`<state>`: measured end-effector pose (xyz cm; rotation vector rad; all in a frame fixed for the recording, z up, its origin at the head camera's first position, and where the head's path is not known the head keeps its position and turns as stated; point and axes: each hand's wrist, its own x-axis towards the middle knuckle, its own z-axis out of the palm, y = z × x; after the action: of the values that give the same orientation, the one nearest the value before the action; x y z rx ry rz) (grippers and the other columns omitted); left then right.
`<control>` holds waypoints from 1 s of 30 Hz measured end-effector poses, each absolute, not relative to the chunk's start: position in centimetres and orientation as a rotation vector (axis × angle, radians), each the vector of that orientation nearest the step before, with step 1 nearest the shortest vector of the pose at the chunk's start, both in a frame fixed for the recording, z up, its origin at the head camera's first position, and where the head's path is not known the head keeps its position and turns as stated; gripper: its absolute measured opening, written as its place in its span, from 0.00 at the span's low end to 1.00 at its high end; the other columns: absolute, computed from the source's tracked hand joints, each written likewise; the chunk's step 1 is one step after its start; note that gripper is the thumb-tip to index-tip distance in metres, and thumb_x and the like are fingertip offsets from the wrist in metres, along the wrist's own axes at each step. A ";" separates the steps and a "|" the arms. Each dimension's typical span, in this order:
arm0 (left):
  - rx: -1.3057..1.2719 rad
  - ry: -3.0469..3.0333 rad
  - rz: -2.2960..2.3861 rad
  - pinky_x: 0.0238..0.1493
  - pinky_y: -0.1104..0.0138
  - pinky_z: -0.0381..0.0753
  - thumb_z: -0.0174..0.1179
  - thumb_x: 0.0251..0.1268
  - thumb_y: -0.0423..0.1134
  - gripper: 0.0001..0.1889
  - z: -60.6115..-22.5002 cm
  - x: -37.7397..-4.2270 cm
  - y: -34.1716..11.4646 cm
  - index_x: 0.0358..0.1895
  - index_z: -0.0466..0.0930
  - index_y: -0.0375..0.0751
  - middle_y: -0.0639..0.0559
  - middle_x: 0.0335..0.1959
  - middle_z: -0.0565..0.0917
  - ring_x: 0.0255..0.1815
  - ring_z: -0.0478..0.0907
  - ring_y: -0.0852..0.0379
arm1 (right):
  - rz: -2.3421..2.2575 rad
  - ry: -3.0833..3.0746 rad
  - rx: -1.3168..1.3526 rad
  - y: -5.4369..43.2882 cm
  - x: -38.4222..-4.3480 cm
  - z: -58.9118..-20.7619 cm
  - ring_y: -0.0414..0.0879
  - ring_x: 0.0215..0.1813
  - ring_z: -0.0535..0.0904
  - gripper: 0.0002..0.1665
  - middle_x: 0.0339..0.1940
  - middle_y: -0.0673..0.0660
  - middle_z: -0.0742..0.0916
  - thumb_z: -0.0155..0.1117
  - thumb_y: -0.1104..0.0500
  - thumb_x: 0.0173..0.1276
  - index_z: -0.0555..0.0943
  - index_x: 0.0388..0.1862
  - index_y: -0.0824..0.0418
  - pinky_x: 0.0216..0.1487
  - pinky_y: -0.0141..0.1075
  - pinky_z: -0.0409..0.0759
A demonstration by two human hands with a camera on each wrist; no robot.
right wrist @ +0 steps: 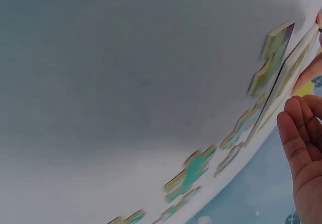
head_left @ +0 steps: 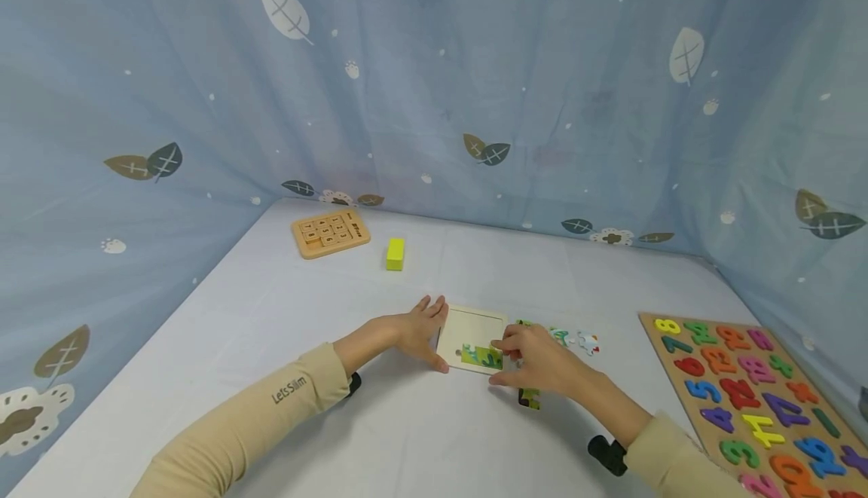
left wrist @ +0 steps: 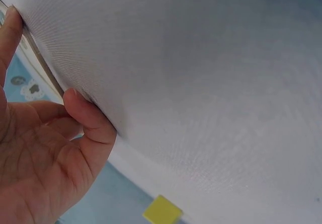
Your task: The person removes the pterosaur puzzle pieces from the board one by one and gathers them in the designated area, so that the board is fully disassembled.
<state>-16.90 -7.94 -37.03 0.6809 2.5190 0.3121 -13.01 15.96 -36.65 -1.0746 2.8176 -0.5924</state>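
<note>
A shallow wooden puzzle tray (head_left: 471, 325) lies mid-table, with green picture pieces (head_left: 480, 355) in its near right corner. My left hand (head_left: 417, 334) rests along the tray's left edge, fingers spread, thumb at the near corner. In the left wrist view, the left hand (left wrist: 55, 148) touches the edge with thumb and forefinger. Over the tray's right edge, my right hand (head_left: 542, 362) has its forefinger at the pieces and its thumb by the near edge. No held piece shows at the right hand (right wrist: 307, 148) in the right wrist view. Loose puzzle pieces (right wrist: 191, 173) lie beside the tray.
A wooden number-sliding board (head_left: 331, 232) and a yellow block (head_left: 395, 254) stand at the back left. On the right lies a board of coloured numbers and letters (head_left: 746, 385). More loose pieces (head_left: 587, 342) lie beyond my right hand. A patterned blue curtain (head_left: 434, 68) borders the table.
</note>
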 end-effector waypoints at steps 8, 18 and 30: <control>0.666 2.518 0.303 0.77 0.53 0.46 0.65 0.56 0.60 0.57 -37.1 -16.9 -8.1 0.77 0.39 0.36 0.45 0.80 0.38 0.80 0.30 0.44 | -0.603 2.779 -1.074 13.9 -14.2 -36.7 0.35 0.24 0.65 0.33 0.25 0.50 0.79 0.79 0.50 0.50 0.83 0.49 0.71 0.23 0.24 0.64; 0.675 2.514 0.298 0.77 0.53 0.46 0.65 0.56 0.61 0.57 -37.3 -17.0 -7.9 0.77 0.39 0.36 0.45 0.80 0.38 0.80 0.31 0.44 | -0.591 2.735 -1.049 12.1 -15.1 -37.2 0.35 0.22 0.62 0.29 0.22 0.50 0.75 0.77 0.53 0.53 0.84 0.48 0.73 0.22 0.24 0.61; 0.674 2.507 0.276 0.78 0.53 0.43 0.65 0.56 0.60 0.57 -37.2 -17.1 -7.9 0.77 0.38 0.34 0.43 0.80 0.36 0.80 0.30 0.43 | -0.570 2.695 -1.047 12.0 -15.9 -36.9 0.37 0.24 0.64 0.18 0.23 0.51 0.78 0.73 0.60 0.58 0.86 0.42 0.72 0.23 0.25 0.63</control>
<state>-17.09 -7.88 -37.19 0.6737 2.5070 0.2763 -15.86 11.98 -36.94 -1.0470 2.6950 -0.5696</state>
